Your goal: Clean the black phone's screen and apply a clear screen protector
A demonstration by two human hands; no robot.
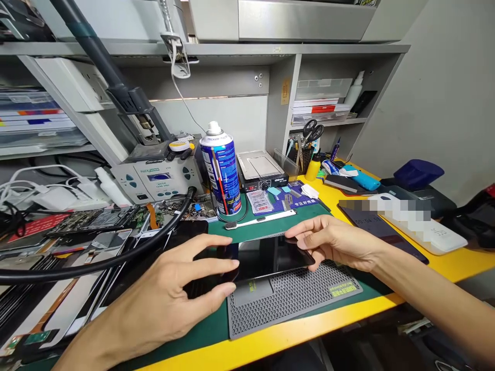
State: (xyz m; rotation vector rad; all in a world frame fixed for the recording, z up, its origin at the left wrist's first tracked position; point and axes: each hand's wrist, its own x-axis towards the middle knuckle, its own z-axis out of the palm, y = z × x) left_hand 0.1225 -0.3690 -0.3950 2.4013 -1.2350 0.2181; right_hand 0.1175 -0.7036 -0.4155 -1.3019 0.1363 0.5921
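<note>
A black smartphone (pixel 266 255) with a glossy dark screen lies across a grey honeycomb-textured pad (pixel 297 299). My left hand (pixel 174 288) spans its left end, index finger at the far edge and thumb at the near edge. The middle fingertip rests on the glass. At the other end, my right hand (pixel 328 239) pinches the phone, thumb on the top face and other fingers at the edge and below. That right end looks slightly raised. Beneath the pad is a green mat (pixel 181 335); part of the phone's left end hides behind my fingers.
Behind the phone lie a white brush (pixel 261 220), a blue spray can (pixel 222 175) and a small heating plate (pixel 265 170). Opened devices and circuit boards (pixel 93 221) crowd the left, crossed by a black hose (pixel 116 273). Another phone (pixel 381 232) sits right, beside a white power strip (pixel 425 226).
</note>
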